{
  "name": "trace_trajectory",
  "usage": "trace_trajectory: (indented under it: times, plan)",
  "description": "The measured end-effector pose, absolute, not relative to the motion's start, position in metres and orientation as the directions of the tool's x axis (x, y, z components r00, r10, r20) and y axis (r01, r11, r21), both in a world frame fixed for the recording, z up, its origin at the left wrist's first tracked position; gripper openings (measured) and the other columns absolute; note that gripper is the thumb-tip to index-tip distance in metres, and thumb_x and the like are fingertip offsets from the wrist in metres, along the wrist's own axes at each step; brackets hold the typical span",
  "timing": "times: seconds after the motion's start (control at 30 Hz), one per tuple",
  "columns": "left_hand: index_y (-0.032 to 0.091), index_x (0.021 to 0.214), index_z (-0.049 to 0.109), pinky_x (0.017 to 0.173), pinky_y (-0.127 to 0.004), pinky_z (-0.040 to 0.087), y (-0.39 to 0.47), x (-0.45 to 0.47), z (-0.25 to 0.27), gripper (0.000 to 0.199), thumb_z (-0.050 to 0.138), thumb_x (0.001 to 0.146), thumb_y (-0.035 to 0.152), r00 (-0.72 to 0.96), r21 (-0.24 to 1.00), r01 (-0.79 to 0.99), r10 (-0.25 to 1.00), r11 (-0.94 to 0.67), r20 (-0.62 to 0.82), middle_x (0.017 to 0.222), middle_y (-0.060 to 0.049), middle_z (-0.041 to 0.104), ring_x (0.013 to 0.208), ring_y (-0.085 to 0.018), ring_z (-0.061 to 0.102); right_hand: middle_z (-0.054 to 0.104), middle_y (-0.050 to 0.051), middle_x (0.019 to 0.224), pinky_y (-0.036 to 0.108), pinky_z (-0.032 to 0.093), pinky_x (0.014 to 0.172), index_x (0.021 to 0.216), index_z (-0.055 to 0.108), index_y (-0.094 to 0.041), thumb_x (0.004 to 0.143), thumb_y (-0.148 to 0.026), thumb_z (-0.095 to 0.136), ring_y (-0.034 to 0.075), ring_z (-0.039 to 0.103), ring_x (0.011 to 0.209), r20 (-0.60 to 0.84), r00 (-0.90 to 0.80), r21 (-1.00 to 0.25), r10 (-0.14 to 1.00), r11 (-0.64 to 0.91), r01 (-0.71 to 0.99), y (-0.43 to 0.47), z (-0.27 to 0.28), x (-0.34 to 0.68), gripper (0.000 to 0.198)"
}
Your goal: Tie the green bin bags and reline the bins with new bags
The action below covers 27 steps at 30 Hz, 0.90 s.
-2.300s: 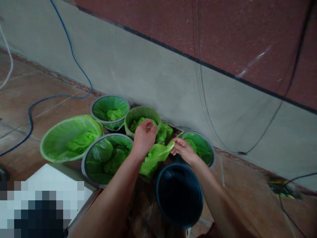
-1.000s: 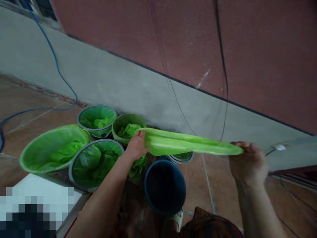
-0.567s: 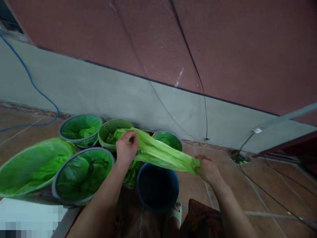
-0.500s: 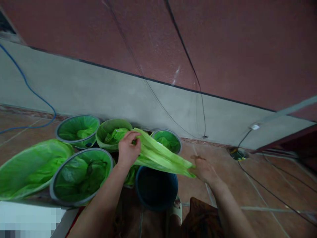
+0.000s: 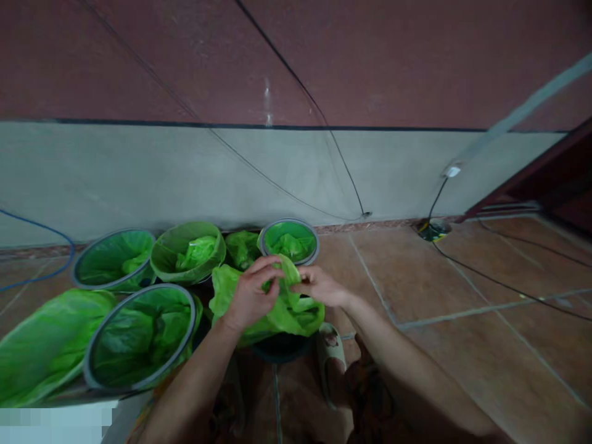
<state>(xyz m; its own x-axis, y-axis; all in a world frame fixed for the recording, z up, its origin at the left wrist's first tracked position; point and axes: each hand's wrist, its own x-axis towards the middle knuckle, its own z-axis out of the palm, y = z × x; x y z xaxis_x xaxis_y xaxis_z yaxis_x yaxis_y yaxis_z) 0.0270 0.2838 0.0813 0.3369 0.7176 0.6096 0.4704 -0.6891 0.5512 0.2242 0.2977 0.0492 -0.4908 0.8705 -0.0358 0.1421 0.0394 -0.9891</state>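
A thin green plastic bag (image 5: 296, 317) hangs bunched between my two hands, its edge opened into a loop. My left hand (image 5: 256, 288) pinches the bag's rim from the left. On the other side my right hand (image 5: 321, 285) has its fingers closed on the rim. Right under the bag stands a dark blue bin (image 5: 283, 351), mostly covered by it; only its front part shows. Behind my hands a grey-rimmed bin (image 5: 317, 246) is lined with the same green plastic.
Several more green-lined bins stand at left, among them a grey-rimmed bin (image 5: 87, 364) and a bin with its bag folded over (image 5: 160, 262). A blue cable (image 5: 69, 243) lies far left. Black cables (image 5: 499, 274) cross the tiled floor at right. A slipper (image 5: 330, 348) shows below.
The bag was stretched out long between my hands; now it is gathered and opened up. My right hand has come in left, close to my left hand. The view has turned.
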Motion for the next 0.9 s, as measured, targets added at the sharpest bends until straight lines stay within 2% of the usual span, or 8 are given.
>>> trace_trajectory:
  times: [0.13,0.23,0.37,0.47,0.57,0.67,0.77,0.9]
  plan:
    - [0.018,0.102,0.063,0.099,-0.036,0.049,0.295,0.017,0.074,0.036,0.052,0.072,0.002,0.158,0.457,0.707,0.751,-0.539,0.641,0.138,-0.011,0.050,0.118,-0.022,0.056,0.065,-0.002,0.069,0.022,0.041,0.059,0.079,0.068,-0.018,0.078,-0.026,0.058,0.012,0.055,0.062,0.064,-0.155,-0.908,0.986,0.121,0.401,0.297,0.057,0.247,0.013]
    - [0.016,0.117,0.057,0.102,-0.039,0.047,0.306,0.007,0.066,0.055,0.053,0.064,0.001,0.039,0.457,0.794,0.783,-0.401,0.620,0.147,-0.014,0.038,0.126,-0.027,0.050,0.066,0.001,0.074,0.023,0.042,0.063,0.080,0.069,-0.019,0.080,-0.024,0.056,0.014,0.059,0.067,0.196,-0.001,-0.784,0.981,0.158,0.601,0.296,0.070,0.258,0.014]
    - [0.016,0.101,0.064,0.105,-0.041,0.044,0.315,-0.005,0.061,0.042,0.051,0.063,0.005,-0.014,0.430,0.858,0.824,-0.281,0.567,0.126,-0.012,0.058,0.119,-0.027,0.055,0.067,0.004,0.089,0.026,0.045,0.071,0.086,0.069,-0.020,0.082,-0.018,0.050,0.016,0.061,0.073,0.373,0.055,-0.572,0.926,0.183,0.800,0.294,0.080,0.266,0.019]
    - [0.017,0.081,0.066,0.098,-0.041,0.047,0.317,-0.010,0.065,0.026,0.051,0.062,0.008,-0.051,0.470,0.863,0.892,-0.186,0.448,0.101,-0.009,0.067,0.103,-0.027,0.061,0.066,0.008,0.094,0.028,0.046,0.074,0.090,0.069,-0.018,0.084,-0.018,0.048,0.018,0.061,0.076,0.444,0.152,-0.511,0.883,0.110,0.853,0.296,0.080,0.271,0.022]
    - [0.017,0.075,0.066,0.083,-0.037,0.052,0.315,-0.007,0.070,0.018,0.053,0.062,0.015,0.023,0.688,0.717,0.990,-0.115,0.142,0.081,-0.004,0.068,0.084,-0.023,0.064,0.067,0.009,0.092,0.029,0.047,0.077,0.088,0.069,-0.017,0.084,-0.018,0.047,0.019,0.062,0.079,0.463,0.218,-0.541,0.859,0.078,0.838,0.301,0.078,0.274,0.023]
    - [0.015,0.087,0.067,0.071,-0.033,0.052,0.309,0.006,0.074,0.026,0.064,0.064,0.026,0.219,0.930,0.356,0.959,0.091,-0.178,0.076,-0.001,0.069,0.073,-0.021,0.065,0.069,0.008,0.089,0.030,0.047,0.079,0.088,0.070,-0.017,0.083,-0.019,0.047,0.020,0.063,0.082,0.440,0.244,-0.593,0.864,0.075,0.802,0.307,0.074,0.273,0.023]
    - [0.014,0.098,0.067,0.073,-0.033,0.052,0.303,0.018,0.077,0.041,0.075,0.062,0.033,0.361,0.956,0.055,0.887,0.289,-0.289,0.087,-0.004,0.072,0.078,-0.021,0.067,0.071,0.009,0.091,0.030,0.047,0.080,0.090,0.071,-0.017,0.083,-0.022,0.047,0.020,0.064,0.084,0.412,0.270,-0.643,0.870,0.067,0.763,0.310,0.071,0.271,0.025]
    - [0.014,0.087,0.069,0.070,-0.027,0.051,0.305,0.016,0.079,0.032,0.080,0.064,0.034,0.384,0.936,-0.073,0.876,0.345,-0.293,0.079,-0.003,0.071,0.071,-0.016,0.065,0.073,0.009,0.086,0.031,0.048,0.075,0.091,0.072,-0.016,0.082,-0.027,0.048,0.020,0.065,0.075,0.339,0.337,-0.700,0.878,-0.004,0.714,0.313,0.071,0.276,0.028]
